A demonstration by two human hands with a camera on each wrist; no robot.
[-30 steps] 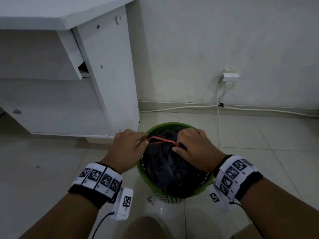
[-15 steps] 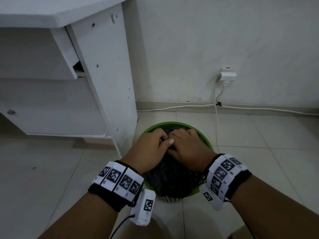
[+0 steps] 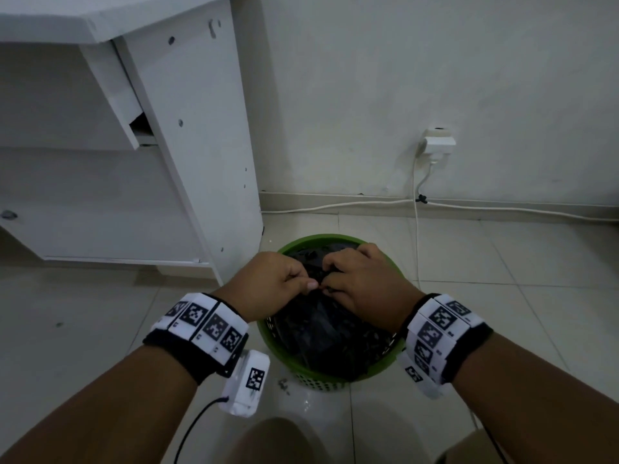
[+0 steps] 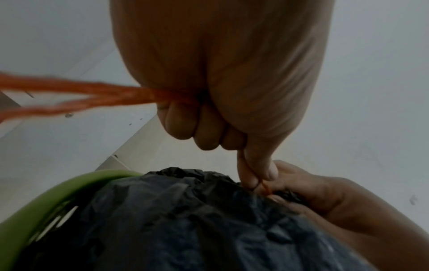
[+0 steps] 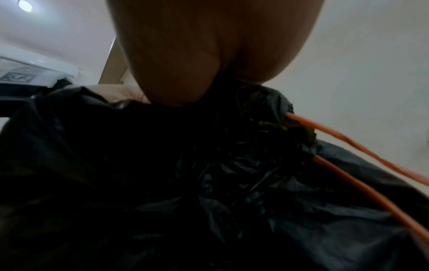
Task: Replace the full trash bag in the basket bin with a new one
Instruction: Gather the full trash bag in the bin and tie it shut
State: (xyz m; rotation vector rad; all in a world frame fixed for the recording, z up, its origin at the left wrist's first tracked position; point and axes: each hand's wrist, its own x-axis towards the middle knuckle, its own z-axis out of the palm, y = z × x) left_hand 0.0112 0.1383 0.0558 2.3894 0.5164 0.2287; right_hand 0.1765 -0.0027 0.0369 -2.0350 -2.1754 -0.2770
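Black plastic of the full trash bag [image 3: 321, 333] bulges nearest me, filling the green basket bin [image 3: 301, 371] on the tiled floor [image 3: 83, 329]. Above it, at twelve o'clock, my left hand [image 3: 271, 283] is fisted round the orange drawstring [image 4: 97, 95], thumb and forefinger pinching it. Touching it at three o'clock, my right hand [image 3: 360, 279] curls onto the bag's gathered neck. Beyond stand the white cabinet [image 3: 187, 135] and wall socket [image 3: 437, 145].
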